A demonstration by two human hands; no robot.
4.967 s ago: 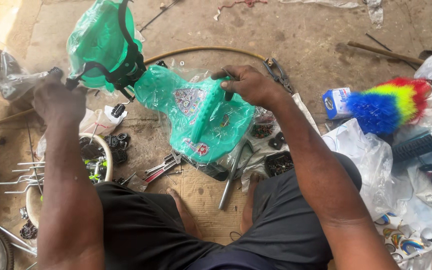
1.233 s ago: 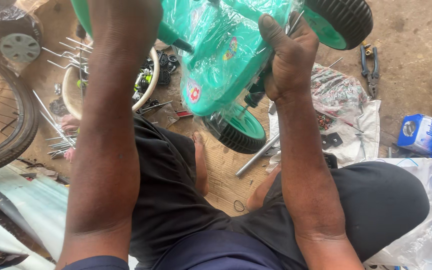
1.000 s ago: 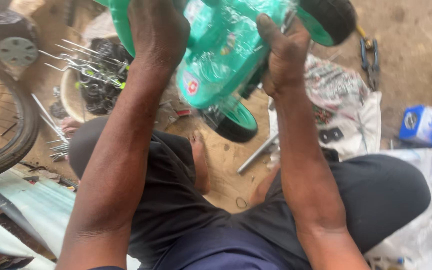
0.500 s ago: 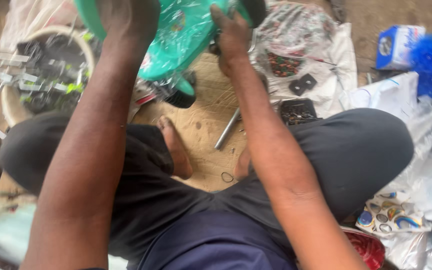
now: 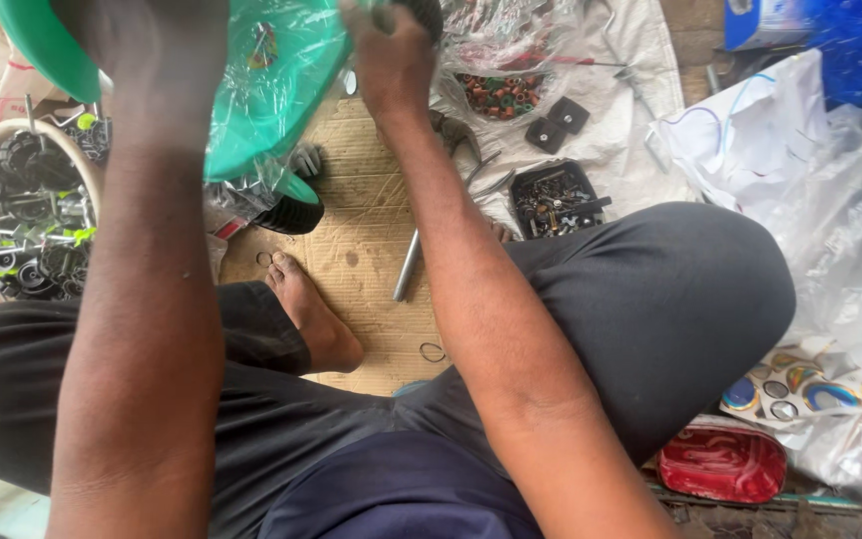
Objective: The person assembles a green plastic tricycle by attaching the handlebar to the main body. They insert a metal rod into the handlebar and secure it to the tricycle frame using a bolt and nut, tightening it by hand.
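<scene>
Above cardboard [image 5: 371, 260], both hands gripping green toy [image 5: 271, 90].

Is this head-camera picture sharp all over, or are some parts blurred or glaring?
Head view: soft, even daylight without hard shadows; the left hand and near forearm look smeared and dark, close to the lens; the clear wrap on the green plastic toy body shows pale sheen; the small black tray of metal parts is fairly crisp.
</scene>
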